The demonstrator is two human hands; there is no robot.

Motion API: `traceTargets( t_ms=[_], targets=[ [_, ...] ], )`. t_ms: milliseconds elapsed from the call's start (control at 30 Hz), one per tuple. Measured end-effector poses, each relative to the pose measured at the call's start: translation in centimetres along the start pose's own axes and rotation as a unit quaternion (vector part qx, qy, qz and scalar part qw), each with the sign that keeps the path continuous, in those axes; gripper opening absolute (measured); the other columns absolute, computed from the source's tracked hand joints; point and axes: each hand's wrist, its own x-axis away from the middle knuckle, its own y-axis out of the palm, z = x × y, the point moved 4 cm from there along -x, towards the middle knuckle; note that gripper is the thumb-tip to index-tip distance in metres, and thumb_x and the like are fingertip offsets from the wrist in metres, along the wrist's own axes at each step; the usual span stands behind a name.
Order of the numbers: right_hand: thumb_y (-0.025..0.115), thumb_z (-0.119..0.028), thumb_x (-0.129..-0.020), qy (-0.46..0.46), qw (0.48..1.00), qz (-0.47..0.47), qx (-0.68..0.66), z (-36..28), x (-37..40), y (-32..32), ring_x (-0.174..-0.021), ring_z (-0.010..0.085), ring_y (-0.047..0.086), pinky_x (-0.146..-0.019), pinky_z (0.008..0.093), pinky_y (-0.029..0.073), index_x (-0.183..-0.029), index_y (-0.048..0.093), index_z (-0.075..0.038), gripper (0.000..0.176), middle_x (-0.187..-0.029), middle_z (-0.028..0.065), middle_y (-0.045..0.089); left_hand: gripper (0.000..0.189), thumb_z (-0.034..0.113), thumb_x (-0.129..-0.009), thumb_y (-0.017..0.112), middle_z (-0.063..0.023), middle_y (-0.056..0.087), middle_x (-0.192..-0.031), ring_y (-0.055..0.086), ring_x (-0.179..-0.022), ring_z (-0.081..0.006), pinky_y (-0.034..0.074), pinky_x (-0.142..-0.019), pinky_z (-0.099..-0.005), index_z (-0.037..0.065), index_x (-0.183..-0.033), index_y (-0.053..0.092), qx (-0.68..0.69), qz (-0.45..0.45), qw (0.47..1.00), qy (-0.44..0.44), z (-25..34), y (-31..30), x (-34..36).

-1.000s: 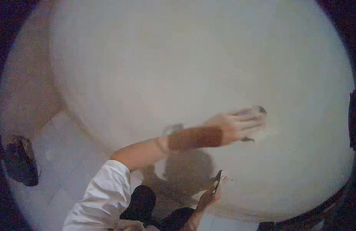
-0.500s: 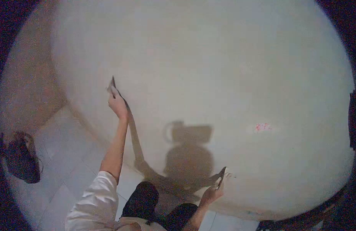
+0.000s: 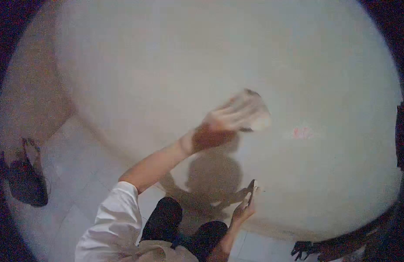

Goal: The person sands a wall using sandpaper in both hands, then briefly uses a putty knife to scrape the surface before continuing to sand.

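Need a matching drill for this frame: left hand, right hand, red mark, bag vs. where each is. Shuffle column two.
1 left hand
2 right hand
3 red mark
4 bag

a on the floor, far left
b on the wall, over a pale pad
c low, holding a thin tool
d on the wall, right of the pad

Pairs: 1-b, 2-c, 3-d, 4-a

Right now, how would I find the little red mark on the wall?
Start with the big pale wall that fills most of the view. Find the raised left hand with the pale pad, then look just to the right of the pad and slightly lower. The small mark there is the only pinkish-red smudge on the otherwise plain wall.
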Motion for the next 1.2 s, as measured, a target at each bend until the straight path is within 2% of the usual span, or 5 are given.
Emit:
traceTargets(
  t_ms=[267, 467, 700, 933, 1200],
  targets=[
    [0.054, -0.025, -0.099, 0.042, 0.996, 0.032, -0.066, -2.0, -3.0, -0.3, -0.102, 0.0228, 0.063, -0.091, 0.0344, 0.046, -0.121, 0.06, 0.01, 0.042, -0.115, 0.0192, 0.067, 0.039, 0.024, -0.09, 0.058, -0.0032, 0.06, -0.133, 0.054, -0.126, -0.0265, 0.038, -0.111, -0.045, 0.015, -0.128, 0.062, 0.038, -0.188, 0.977, 0.092, -2.6, 1.6, -1.6],
    [0.059, -0.029, -0.098, 0.149, 0.978, 0.056, -0.135, -0.5, 2.0, 2.8, -0.101, 0.0215, 0.061, -0.091, 0.0343, 0.046, -0.114, 0.062, 0.012, 0.045, -0.108, 0.0163, 0.067, 0.046, -0.004, -0.08, 0.051, -0.0135, 0.065, -0.123, 0.06, -0.121, -0.0257, 0.041, -0.108, -0.0445, 0.006, -0.122, 0.065, -0.075, -0.028, 0.996, 0.048, -17.0, -12.0, 13.3],
    [0.061, -0.031, -0.097, 0.186, 0.941, 0.146, -0.243, -0.4, 2.3, 3.8, -0.113, 0.0224, 0.054, -0.1, 0.0352, 0.041, -0.125, 0.057, 0.009, 0.049, -0.122, 0.0146, 0.06, 0.034, 0.021, -0.101, 0.049, -0.0196, 0.068, -0.115, 0.067, -0.101, -0.0293, 0.048, -0.09, -0.0364, -0.005, -0.121, 0.062, -0.199, 0.218, 0.823, -0.486, -26.3, -18.3, 26.3],
    [0.059, -0.034, -0.097, 0.176, 0.932, 0.187, -0.254, -3.1, 1.7, 2.8, -0.117, 0.0249, 0.051, -0.104, 0.0384, 0.037, -0.129, 0.053, 0.009, 0.053, -0.128, 0.0163, 0.057, 0.032, 0.015, -0.1, 0.05, -0.0192, 0.061, -0.128, 0.057, -0.12, -0.0337, 0.042, -0.101, -0.0403, -0.004, -0.123, 0.06, -0.107, 0.242, 0.913, -0.311, -16.7, -8.8, 12.2],
    [0.055, -0.037, -0.099, 0.115, 0.951, 0.159, -0.238, -3.0, 2.9, 2.3, -0.11, 0.0246, 0.054, -0.102, 0.0374, 0.038, -0.127, 0.054, 0.011, 0.055, -0.126, 0.0188, 0.058, 0.054, 0.007, -0.084, 0.055, -0.0181, 0.046, -0.144, 0.043, -0.135, -0.0355, 0.035, -0.113, -0.0467, 0.008, -0.138, 0.049, -0.032, -0.131, 0.991, 0.017, -3.4, -1.3, 4.8]
  ],
)
